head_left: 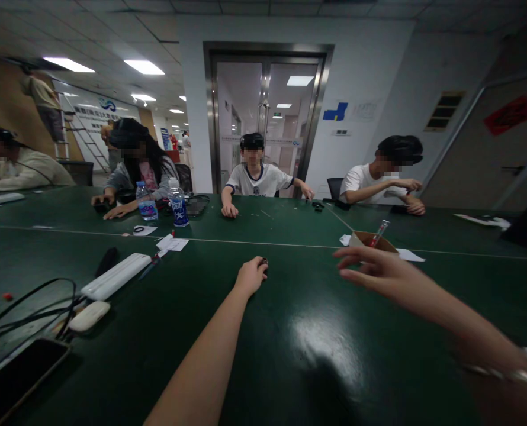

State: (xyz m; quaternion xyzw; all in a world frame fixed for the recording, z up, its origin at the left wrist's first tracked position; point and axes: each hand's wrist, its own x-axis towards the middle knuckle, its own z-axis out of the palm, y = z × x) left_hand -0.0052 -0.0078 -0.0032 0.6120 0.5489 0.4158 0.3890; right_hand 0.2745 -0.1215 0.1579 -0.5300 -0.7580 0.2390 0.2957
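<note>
My left hand (251,276) rests on the dark green table (290,331), fingers curled around a small dark object (264,261) that I cannot identify. My right hand (370,269) hovers above the table to the right, fingers spread loosely and holding nothing. Just beyond it stands a small brown cardboard box (370,240) with a red and white pen-like tool (379,231) sticking out.
A white power strip (115,276), a white charger (89,316), black cables (28,307) and a phone (17,376) lie at the left. Two water bottles (177,203) and paper slips (172,242) sit farther back. Several people sit along the far side.
</note>
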